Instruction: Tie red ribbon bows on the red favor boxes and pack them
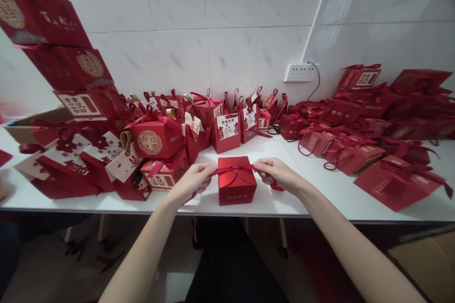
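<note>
A red gift box (pixel 237 190) stands upright near the front edge of the white table, its curved top flaps folded over. Across its top runs a red ribbon (pixel 232 168), crossed or knotted at the middle. My left hand (pixel 198 180) pinches one end of the ribbon on the left of the box. On the other side, my right hand (pixel 279 173) pinches the opposite end. Between both hands the ribbon is stretched taut, and its loose tails hang below my fingers.
Several stacked red boxes (pixel 83 64) tower at the left, beside an open cardboard box (pixel 35 123). Small red gift bags (pixel 227 132) crowd the back of the white table (pixel 284 203). More ribboned boxes (pixel 359 156) pile up at the right. A socket strip (pixel 299 73) is on the wall.
</note>
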A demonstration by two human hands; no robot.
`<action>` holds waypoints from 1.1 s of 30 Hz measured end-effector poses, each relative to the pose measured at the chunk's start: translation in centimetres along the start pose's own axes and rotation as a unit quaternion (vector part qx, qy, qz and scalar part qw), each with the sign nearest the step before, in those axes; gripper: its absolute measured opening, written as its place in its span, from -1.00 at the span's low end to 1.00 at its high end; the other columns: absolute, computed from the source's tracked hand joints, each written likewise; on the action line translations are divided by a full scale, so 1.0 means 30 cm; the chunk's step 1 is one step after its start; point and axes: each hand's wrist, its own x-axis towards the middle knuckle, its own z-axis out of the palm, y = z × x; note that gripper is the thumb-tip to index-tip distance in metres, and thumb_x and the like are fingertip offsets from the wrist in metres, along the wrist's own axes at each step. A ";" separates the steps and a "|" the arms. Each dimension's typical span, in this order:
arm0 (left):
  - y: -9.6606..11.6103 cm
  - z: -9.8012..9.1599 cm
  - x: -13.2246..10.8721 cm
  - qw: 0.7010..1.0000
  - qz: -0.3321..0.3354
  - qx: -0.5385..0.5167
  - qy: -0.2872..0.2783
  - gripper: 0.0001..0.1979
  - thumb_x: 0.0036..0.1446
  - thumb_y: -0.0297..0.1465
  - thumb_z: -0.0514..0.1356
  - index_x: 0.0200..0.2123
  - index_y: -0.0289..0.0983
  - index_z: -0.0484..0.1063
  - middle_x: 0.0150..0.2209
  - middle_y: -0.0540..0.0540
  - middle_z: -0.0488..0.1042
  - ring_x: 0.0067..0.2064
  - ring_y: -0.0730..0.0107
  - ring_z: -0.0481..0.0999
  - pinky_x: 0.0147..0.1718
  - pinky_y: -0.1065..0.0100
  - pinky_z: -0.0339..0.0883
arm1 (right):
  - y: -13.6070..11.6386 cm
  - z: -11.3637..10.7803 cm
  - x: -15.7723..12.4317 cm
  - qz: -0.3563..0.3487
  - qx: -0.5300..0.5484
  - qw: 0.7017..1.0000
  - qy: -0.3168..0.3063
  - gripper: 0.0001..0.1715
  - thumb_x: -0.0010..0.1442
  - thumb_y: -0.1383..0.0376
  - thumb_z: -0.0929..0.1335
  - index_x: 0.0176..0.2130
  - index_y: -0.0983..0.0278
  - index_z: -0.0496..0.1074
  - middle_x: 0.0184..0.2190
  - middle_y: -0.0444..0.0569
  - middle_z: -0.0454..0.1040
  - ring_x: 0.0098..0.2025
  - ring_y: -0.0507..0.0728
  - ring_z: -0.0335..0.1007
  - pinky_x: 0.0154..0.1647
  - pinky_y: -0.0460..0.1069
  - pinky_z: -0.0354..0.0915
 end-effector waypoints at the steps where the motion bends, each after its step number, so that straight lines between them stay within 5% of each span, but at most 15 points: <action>1: -0.005 -0.001 0.004 1.000 -0.004 -0.008 -0.006 -0.55 -0.07 -0.12 0.26 -0.62 -0.25 0.07 -0.70 0.20 -0.04 -0.71 0.73 -0.09 -0.74 0.58 -0.33 | 0.006 -0.003 0.003 0.002 0.005 1.000 -0.004 -0.49 -0.03 -0.02 0.41 -0.59 0.28 0.17 -0.70 -0.29 0.11 -0.69 -0.15 -0.15 -0.62 -0.13 -0.24; 8: -0.057 0.004 0.043 0.998 -0.011 -0.059 -0.017 -0.56 -0.06 -0.11 0.20 -0.61 -0.25 0.04 -0.64 0.16 0.00 -0.67 0.71 -0.08 -0.73 0.59 -0.30 | 0.016 0.013 0.018 0.019 0.025 0.999 -0.008 -0.47 -0.08 -0.04 0.42 -0.60 0.28 0.16 -0.69 -0.29 0.12 -0.70 -0.16 -0.15 -0.66 -0.15 -0.23; 17: -0.043 -0.001 0.041 0.996 0.007 -0.073 -0.054 -0.55 -0.09 -0.17 0.30 -0.60 -0.26 0.07 -0.66 0.18 -0.02 -0.66 0.72 -0.08 -0.71 0.62 -0.30 | -0.036 0.030 0.023 0.017 -0.014 1.000 -0.022 -0.48 -0.01 -0.04 0.40 -0.59 0.26 0.14 -0.71 -0.30 0.06 -0.70 -0.14 -0.18 -0.70 -0.16 -0.29; 33: -0.121 0.019 0.061 0.987 0.007 -0.163 0.007 -0.57 -0.27 -0.23 0.32 -0.66 -0.27 0.08 -0.70 0.17 -0.03 -0.68 0.68 -0.01 -0.77 0.62 -0.19 | 0.090 0.000 0.048 0.012 0.101 0.992 -0.074 -0.43 0.00 -0.02 0.42 -0.58 0.24 0.06 -0.69 -0.34 -0.08 -0.67 -0.12 -0.33 -0.69 -0.15 -0.32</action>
